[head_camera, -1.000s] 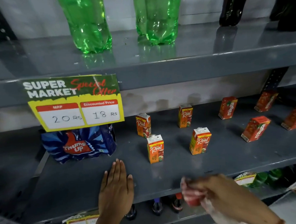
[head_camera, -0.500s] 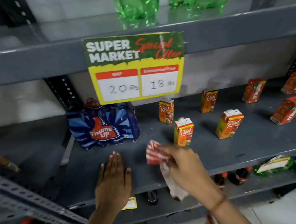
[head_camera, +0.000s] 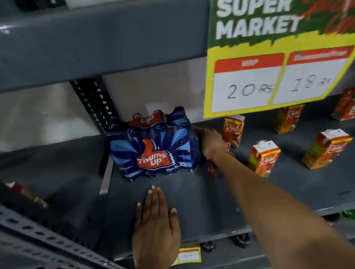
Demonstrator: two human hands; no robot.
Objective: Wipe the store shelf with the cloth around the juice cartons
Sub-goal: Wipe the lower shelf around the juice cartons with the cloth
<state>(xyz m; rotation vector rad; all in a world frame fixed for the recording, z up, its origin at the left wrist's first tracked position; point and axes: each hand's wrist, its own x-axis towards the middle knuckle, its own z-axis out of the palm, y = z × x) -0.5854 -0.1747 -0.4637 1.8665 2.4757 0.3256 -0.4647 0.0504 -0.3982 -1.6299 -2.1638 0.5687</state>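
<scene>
Left hand (head_camera: pixel 154 224) flat on shelf (head_camera: pixel 206 194), right hand (head_camera: pixel 210 139) between Thums Up pack (head_camera: pixel 154 148) and carton (head_camera: pixel 234 129)

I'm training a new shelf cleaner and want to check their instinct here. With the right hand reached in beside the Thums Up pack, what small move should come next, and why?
Probably draw the right hand forward along the shelf, through the gap between the Thums Up pack and the nearest Real carton. It sits deep in that gap, the strip ahead is bare, and the left hand lies flat on the shelf. The cloth is hidden.

shelf (head_camera: pixel 196 205) looks like matt grey painted metal, the blue bottle pack (head_camera: pixel 154 148) is wrapped in glossy crinkly plastic, juice cartons (head_camera: pixel 264 158) are smooth printed card, price sign (head_camera: pixel 271 57) is paper
</scene>
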